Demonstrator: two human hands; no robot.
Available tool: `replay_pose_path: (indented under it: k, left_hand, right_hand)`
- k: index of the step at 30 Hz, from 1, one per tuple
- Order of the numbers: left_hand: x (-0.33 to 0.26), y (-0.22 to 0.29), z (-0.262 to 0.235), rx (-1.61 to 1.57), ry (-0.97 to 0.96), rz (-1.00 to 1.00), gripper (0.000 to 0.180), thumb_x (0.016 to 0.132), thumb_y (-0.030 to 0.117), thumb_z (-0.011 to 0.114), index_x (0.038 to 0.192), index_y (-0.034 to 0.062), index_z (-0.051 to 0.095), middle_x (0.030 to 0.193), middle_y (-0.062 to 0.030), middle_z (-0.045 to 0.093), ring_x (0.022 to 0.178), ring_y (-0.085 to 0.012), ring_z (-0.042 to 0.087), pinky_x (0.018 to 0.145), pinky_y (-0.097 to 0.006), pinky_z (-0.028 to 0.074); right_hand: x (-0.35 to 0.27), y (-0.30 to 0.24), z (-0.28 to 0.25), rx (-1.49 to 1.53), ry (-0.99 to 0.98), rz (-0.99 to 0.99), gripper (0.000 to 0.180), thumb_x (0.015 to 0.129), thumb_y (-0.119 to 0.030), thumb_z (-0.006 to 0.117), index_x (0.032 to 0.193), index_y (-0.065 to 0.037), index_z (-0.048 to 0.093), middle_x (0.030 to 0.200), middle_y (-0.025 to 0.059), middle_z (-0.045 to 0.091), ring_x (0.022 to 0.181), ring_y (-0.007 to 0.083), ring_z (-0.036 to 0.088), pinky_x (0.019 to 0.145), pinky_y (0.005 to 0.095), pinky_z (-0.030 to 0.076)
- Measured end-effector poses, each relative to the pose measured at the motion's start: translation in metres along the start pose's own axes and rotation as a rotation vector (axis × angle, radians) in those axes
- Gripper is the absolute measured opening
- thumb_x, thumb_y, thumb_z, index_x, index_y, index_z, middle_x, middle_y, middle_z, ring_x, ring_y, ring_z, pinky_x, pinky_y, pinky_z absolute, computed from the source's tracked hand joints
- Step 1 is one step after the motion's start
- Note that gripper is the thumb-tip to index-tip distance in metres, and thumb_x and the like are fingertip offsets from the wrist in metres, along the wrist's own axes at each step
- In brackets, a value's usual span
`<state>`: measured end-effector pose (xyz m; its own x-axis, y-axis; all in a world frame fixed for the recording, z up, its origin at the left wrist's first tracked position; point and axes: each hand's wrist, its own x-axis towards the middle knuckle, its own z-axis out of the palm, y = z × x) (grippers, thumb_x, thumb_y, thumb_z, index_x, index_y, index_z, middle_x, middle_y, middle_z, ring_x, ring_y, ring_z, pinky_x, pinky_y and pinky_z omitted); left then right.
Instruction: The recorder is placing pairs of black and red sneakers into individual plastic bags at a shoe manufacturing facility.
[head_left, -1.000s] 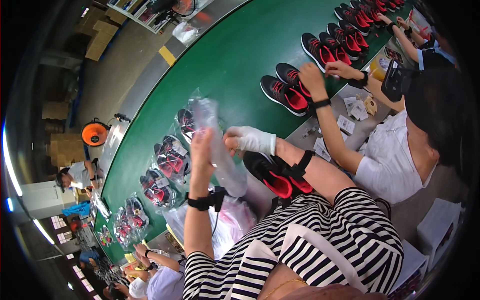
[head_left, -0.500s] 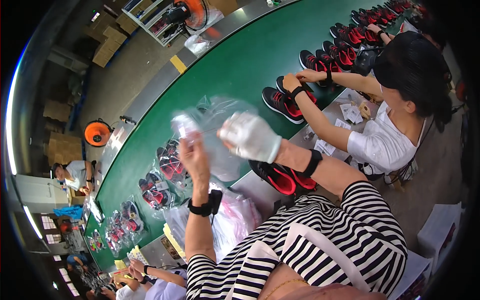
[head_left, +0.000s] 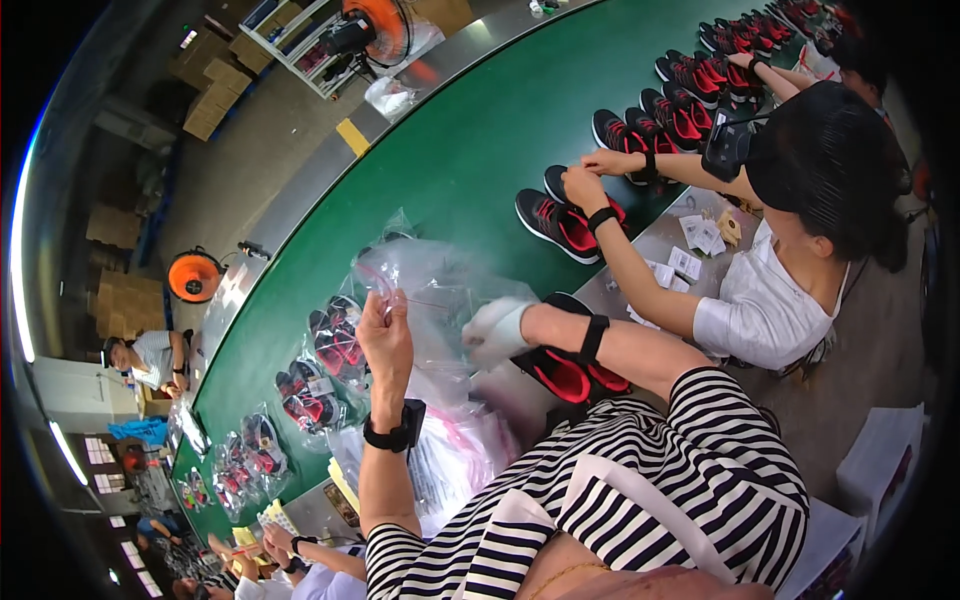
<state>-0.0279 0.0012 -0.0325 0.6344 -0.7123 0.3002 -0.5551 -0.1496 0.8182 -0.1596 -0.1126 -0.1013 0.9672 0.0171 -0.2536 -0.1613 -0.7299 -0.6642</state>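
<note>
A clear plastic bag (head_left: 440, 300) hangs between the left hand (head_left: 385, 335) and right hand (head_left: 497, 330), above a pair of shoes (head_left: 570, 365), bagged shoes (head_left: 335, 345) to its left on the conveyor belt (head_left: 450, 160).

A shoe factory packing line: a long green conveyor belt (head_left: 440, 170) curves through the hall, carrying pairs of black-and-red sneakers (head_left: 560, 220), some already sealed in clear plastic bags (head_left: 335, 345). Workers sit shoulder to shoulder along the belt's near edge. Beyond the belt, orange industrial fans (head_left: 193, 276), stacked cardboard cartons (head_left: 215, 95) and a metal storage rack (head_left: 300, 50) stand on a bare concrete floor (head_left: 250, 170).
</note>
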Motion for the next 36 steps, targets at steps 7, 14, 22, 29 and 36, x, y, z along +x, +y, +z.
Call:
replay_pose_path:
  k: [7,14,22,29,36]
  left_hand:
    - [-0.003,-0.025,0.013,-0.022,-0.02,-0.03,0.031,0.089,0.015,0.058,0.069,0.004,0.038,0.062,0.0051,0.031,0.06,-0.0041,0.027,0.049,-0.023,0.023]
    - [-0.001,-0.04,0.025,-0.065,-0.079,-0.093,0.036,0.088,0.016,0.06,0.067,0.0063,0.033,0.063,0.0053,0.029,0.059,-0.0046,0.026,0.049,-0.023,0.022]
    - [-0.002,-0.033,0.024,-0.185,-0.049,-0.087,0.032,0.087,0.015,0.061,0.068,0.0052,0.038,0.062,0.0073,0.031,0.058,-0.0041,0.026,0.048,-0.024,0.021]
    - [-0.009,-0.03,0.019,-0.167,-0.067,-0.067,0.031,0.087,0.014,0.062,0.067,0.0044,0.04,0.061,0.0062,0.031,0.057,-0.0045,0.027,0.048,-0.024,0.022]
    - [-0.014,-0.041,0.017,-0.173,-0.01,0.007,0.032,0.088,0.014,0.06,0.066,0.0052,0.038,0.061,0.0062,0.03,0.057,-0.0042,0.026,0.048,-0.023,0.021]
  right_hand:
    - [-0.005,0.009,0.022,-0.031,0.046,0.107,0.031,0.076,-0.03,0.054,0.095,-0.008,0.064,0.089,0.0166,0.065,0.086,0.0346,0.062,0.076,0.0429,0.048]
    - [-0.01,0.029,0.035,0.014,0.151,0.085,0.026,0.078,-0.031,0.053,0.091,-0.011,0.063,0.083,0.0154,0.065,0.078,0.0349,0.062,0.07,0.0453,0.047]
    - [-0.006,0.029,0.045,0.026,0.341,0.012,0.02,0.08,-0.027,0.051,0.086,-0.011,0.061,0.076,0.0147,0.063,0.072,0.0346,0.061,0.065,0.045,0.047]
    - [-0.011,0.023,0.044,-0.038,0.29,0.091,0.02,0.081,-0.028,0.052,0.086,-0.012,0.062,0.078,0.0146,0.063,0.075,0.0341,0.062,0.066,0.0443,0.047]
    - [-0.019,0.013,0.036,0.102,0.494,-0.068,0.018,0.082,-0.026,0.053,0.084,-0.01,0.061,0.076,0.0141,0.063,0.071,0.0347,0.06,0.064,0.0443,0.046]
